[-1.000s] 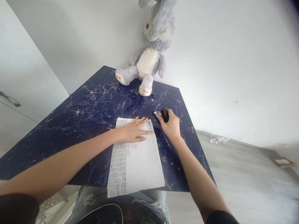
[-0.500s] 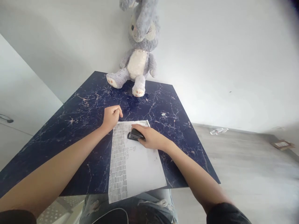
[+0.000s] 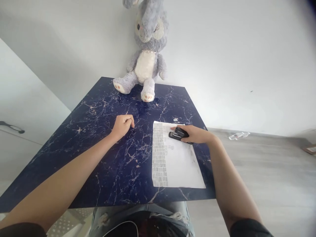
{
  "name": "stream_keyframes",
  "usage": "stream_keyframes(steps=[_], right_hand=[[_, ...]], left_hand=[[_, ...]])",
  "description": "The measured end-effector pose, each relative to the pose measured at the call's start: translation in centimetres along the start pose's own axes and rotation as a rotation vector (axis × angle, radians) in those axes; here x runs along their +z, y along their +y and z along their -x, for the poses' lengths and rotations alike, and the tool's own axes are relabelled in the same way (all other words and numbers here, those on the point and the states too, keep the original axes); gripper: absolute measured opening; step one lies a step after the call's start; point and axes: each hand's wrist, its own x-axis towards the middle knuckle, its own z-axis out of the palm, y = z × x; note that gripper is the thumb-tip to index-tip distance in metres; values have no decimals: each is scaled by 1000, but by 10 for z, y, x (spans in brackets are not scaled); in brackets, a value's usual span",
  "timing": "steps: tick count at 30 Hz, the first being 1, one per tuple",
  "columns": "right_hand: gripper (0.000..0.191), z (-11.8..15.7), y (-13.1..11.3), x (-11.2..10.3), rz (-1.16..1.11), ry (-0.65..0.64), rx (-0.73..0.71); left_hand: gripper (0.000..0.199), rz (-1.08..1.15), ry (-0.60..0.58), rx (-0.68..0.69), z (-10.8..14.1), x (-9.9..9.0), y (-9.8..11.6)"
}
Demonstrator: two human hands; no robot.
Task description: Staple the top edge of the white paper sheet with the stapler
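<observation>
Resting on the dark blue table, my left hand is curled into a loose fist with nothing showing in it. My right hand grips a black stapler from its right side, with the fingers over the top. Under the stapler lies a sheet of paper, with grey hatched blocks down its left side and small writing near the top. Bare tabletop separates my left hand from the paper.
A grey plush rabbit sits at the back of the marbled blue table, against the wall. A small white mark shows beyond the paper. A clear plastic bottle lies on the floor at the right.
The paper has moved right and away from the table's front edge, along with the stapler in my right hand. My left hand stays a fist, now apart from the paper.
</observation>
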Motion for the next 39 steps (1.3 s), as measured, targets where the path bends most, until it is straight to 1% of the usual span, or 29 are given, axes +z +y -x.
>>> stream_keyframes(steps=[2, 3, 4, 5, 8, 9, 10, 11, 14, 15, 16, 17, 20, 24, 26, 27, 29, 31, 32, 34, 35, 37, 39], right_hand=[[51, 3, 5, -6, -27, -14, -12], [52, 4, 6, -8, -56, 0, -27], [51, 4, 7, -9, -93, 45, -39], [49, 3, 9, -10, -131, 134, -44], [46, -4, 22, -6, -166, 534, 2], [45, -7, 29, -3, -138, 618, 19], [46, -11, 36, 0, -97, 635, 20], [48, -15, 42, 4, -61, 592, 2], [58, -28, 56, 17, 52, 277, -76], [62, -33, 58, 22, 101, 189, -78], [65, -38, 58, 25, 154, 134, -65], [67, -44, 58, 29, 205, 109, -44], [69, -62, 51, 39, 304, 101, 20], [69, -91, 26, 51, 353, 125, 85], [68, -112, 7, 57, 365, 141, 58], [68, -124, -3, 61, 369, 141, 33], [70, -153, -27, 68, 384, 149, 2], [70, -187, -56, 76, 384, 122, -60], [70, -204, -71, 80, 379, 105, -88], [70, -239, -104, 89, 373, 86, -113], [69, -254, -120, 94, 365, 78, -114], [67, -279, -149, 102, 330, 50, -119], [64, -293, -168, 108, 278, 30, -145]], left_hand=[[29, -8, -23, 5, 0, 0, 1], [29, -13, -33, 9, 0, 0, 2], [29, -18, -41, 13, 1, 0, 2], [29, -21, -45, 17, 1, 0, 2], [30, -7, -37, 24, 0, 0, 1], [30, 6, -30, 21, 0, 0, 1], [29, 24, -20, 15, 0, 0, 0], [29, 47, -6, 6, -1, 0, -1], [27, 129, 47, -28, -3, 0, -3], [25, 162, 68, -39, -3, -1, -3], [24, 195, 87, -50, -4, -1, -4], [23, 225, 103, -58, -5, -2, -5], [21, 281, 139, -78, -6, -1, -8], [21, 351, 222, -90, -8, 1, -11], [20, 391, 285, -91, -11, -3, -13], [19, 401, 319, -89, -13, -8, -15], [18, 400, 390, -85, -17, -26, -23], [18, 396, 478, -98, -20, -53, -39], [16, 428, 560, -131, -20, -68, -48], [11, 553, 687, -238, -19, -98, -68], [9, 624, 761, -261, -18, -110, -77], [8, 734, 890, -304, -15, -125, -92], [8, 748, 937, -320, -14, -130, -99]])
